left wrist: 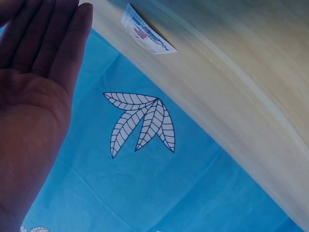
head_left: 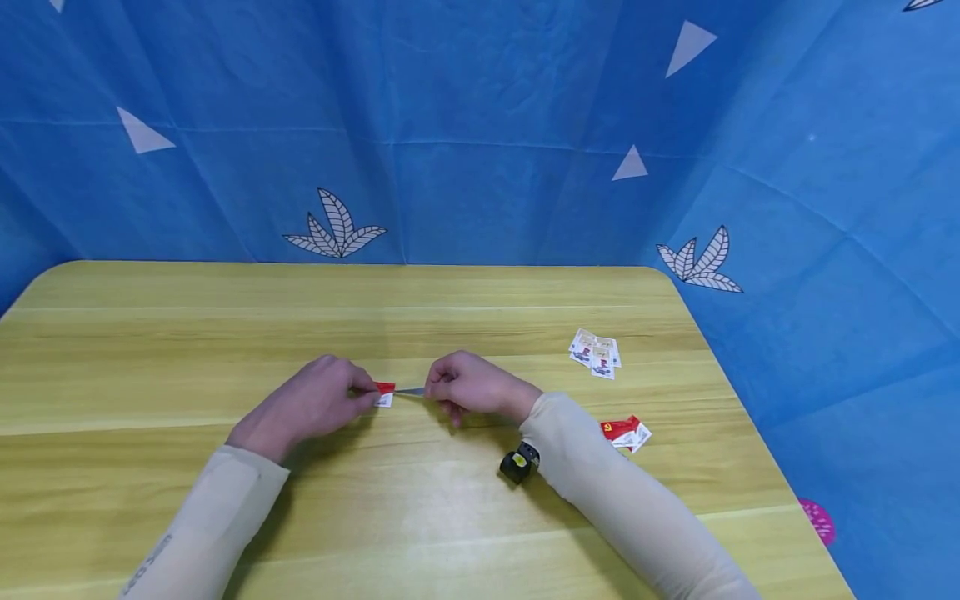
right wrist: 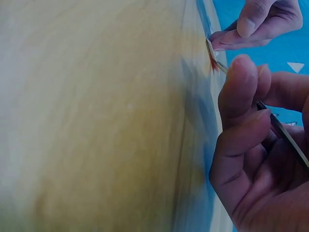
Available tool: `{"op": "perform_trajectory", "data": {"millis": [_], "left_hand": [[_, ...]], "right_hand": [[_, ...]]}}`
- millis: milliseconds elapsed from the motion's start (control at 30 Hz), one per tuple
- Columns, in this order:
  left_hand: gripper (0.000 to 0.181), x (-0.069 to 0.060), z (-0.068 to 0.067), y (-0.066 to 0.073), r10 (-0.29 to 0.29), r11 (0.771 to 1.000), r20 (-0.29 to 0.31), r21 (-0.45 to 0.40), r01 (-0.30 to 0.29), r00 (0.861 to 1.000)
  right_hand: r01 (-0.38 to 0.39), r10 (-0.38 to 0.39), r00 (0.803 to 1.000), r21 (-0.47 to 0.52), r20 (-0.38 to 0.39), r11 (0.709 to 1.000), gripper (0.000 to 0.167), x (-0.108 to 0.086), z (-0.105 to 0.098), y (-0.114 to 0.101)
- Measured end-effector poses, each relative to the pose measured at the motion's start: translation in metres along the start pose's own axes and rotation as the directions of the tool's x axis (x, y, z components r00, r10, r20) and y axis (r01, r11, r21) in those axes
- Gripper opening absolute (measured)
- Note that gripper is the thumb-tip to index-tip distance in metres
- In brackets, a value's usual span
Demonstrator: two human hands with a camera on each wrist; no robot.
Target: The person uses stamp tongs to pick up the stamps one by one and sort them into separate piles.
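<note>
A small red-and-white stamp (head_left: 385, 388) is pinched between the thumb and fingers of my left hand (head_left: 318, 402). My right hand (head_left: 476, 385) grips slim tweezers (head_left: 411, 392), whose pale tip reaches the stamp's right side. In the right wrist view, the tweezers' dark shank (right wrist: 288, 140) crosses the palm, while the left hand (right wrist: 265, 21) holds the stamp's edge (right wrist: 211, 52) beyond the fingertips. A stamp with a red and blue print (left wrist: 147, 33) appears beside the left hand (left wrist: 36, 106); I cannot tell whether it is the held one.
Right of the hands, several overlapping printed stamps (head_left: 596, 353) lie on the wooden table (head_left: 172, 333). Nearer, red and white stamps (head_left: 626, 433) lie partly behind the right sleeve. A small black camera (head_left: 516, 465) hangs at the right wrist. Blue patterned cloth (head_left: 480, 167) borders the table.
</note>
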State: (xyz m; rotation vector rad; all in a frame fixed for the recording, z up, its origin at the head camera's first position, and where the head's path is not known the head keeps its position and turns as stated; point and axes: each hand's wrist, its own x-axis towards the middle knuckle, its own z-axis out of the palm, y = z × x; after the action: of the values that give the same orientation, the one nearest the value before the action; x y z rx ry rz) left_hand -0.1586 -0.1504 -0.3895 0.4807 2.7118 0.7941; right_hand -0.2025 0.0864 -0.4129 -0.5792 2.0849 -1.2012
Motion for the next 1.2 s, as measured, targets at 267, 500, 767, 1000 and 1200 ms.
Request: {"op": "perform_trajectory", "data": {"millis": [267,500,767,1000,1200], "left_hand": [[0.015,-0.001,0.000,-0.001,-0.009,1.000,0.009,-0.004,0.009,1.000],[0.015,-0.001,0.000,0.000,-0.019,1.000,0.034,-0.005,0.019,0.999],[0.017,-0.006,-0.001,-0.004,0.007,0.997,0.034,-0.078,-0.004,0.999],[0.023,-0.015,-0.009,-0.012,-0.020,0.996,0.001,-0.093,0.020,1.000],[0.022,-0.018,-0.014,-0.018,-0.011,0.998,-0.029,-0.059,0.009,1.000]], "right_hand": [[0.003,-0.003,1.000,0.020,0.000,1.000,0.016,0.000,0.002,-0.001],[0.010,-0.010,1.000,0.047,0.004,0.999,0.016,0.000,0.003,0.001],[0.007,-0.007,1.000,0.094,0.008,0.996,0.015,-0.010,-0.006,0.004],[0.008,-0.007,1.000,0.064,-0.019,0.998,0.018,-0.026,-0.021,0.004],[0.016,-0.014,0.999,0.059,-0.034,0.998,0.019,-0.039,-0.030,0.007]]}}
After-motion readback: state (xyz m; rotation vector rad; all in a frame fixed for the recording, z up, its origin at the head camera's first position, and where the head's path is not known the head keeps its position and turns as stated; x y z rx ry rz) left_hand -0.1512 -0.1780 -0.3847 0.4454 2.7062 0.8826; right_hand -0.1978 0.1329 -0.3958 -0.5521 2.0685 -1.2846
